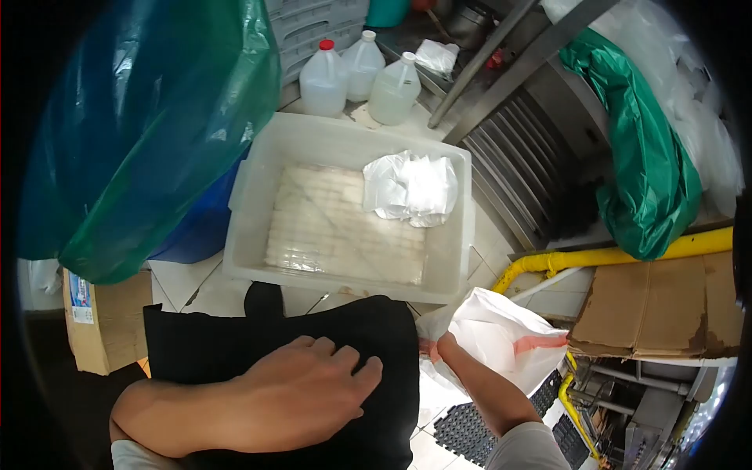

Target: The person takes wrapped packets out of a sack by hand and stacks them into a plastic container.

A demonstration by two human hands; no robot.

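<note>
My left hand hovers over or rests on a black apron, its fingers loosely bent and apart, with nothing visible in them. On the right, my right hand grips the near rim of a white woven sack with a red stripe; the fingertips are mostly hidden. The sack's mouth gapes, showing a pale interior. Just beyond my hands stands a translucent white plastic tub. Across its bottom lie pale blocks in rows, and a crumpled white plastic bag lies at its far right.
Several plastic jugs stand behind the tub. A green bag hangs over a blue bin at left, near a cardboard box. Along the right run a yellow pipe, flattened cardboard and another green bag.
</note>
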